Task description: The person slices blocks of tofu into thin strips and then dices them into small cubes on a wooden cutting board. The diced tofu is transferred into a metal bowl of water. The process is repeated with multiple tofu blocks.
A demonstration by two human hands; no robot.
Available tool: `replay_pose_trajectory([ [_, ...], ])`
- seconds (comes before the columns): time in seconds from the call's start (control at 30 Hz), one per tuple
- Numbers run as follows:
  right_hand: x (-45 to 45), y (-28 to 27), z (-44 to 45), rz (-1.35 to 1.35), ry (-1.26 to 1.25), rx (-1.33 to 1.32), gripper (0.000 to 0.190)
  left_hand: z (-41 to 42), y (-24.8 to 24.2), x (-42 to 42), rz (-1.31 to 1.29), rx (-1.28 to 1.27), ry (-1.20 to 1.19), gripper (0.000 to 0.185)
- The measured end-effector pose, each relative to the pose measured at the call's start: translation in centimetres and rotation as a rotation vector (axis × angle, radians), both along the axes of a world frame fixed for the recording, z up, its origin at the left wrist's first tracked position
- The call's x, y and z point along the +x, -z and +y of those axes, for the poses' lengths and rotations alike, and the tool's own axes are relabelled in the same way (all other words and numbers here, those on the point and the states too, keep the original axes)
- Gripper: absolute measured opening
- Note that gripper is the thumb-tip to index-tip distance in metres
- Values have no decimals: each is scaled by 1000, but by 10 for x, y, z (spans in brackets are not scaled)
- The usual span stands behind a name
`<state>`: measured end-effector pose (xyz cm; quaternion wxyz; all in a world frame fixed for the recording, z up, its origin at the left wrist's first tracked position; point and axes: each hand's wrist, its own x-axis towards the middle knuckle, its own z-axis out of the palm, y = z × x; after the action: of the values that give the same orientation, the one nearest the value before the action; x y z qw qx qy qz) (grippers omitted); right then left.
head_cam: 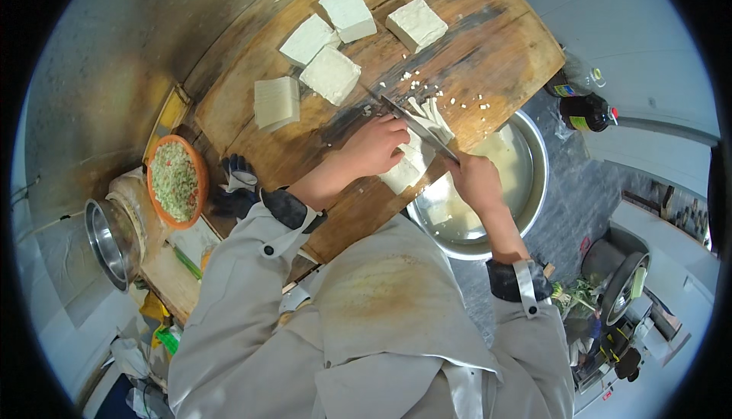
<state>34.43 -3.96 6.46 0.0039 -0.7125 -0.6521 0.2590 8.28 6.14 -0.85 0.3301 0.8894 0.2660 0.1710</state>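
Observation:
My right hand (476, 181) grips the handle of a kitchen knife (424, 131), whose blade slants up and left across white tofu. Just left of the blade, my left hand (374, 143) rests with curled fingers on the tofu slab (407, 168), partly covering it. Cut tofu strips (436, 117) lie on the blade's other side. Small tofu bits (416, 83) are scattered beyond them on the wooden cutting board (492, 47). Several thick tofu blocks stand farther up the board, among them one at the top (349, 14), one to its right (417, 24) and one at the left (277, 102).
A metal basin (540, 190) with cloudy liquid sits below the board's right edge. At left are an orange bowl (202, 184) of chopped vegetables, work gloves (239, 174) and a steel bowl (107, 244). Bottles of dark liquid (584, 112) stand beyond the board's right end.

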Motion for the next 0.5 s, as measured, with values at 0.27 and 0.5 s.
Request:
replay_pose_trajectory([
  [0.27,6,22,-7,-60,5,-7,29,-3,0,2,-21,-4,24,22],
  [0.5,-4,19,-17,-59,-19,27,29,-18,1,-3,-33,17,0,19],
])
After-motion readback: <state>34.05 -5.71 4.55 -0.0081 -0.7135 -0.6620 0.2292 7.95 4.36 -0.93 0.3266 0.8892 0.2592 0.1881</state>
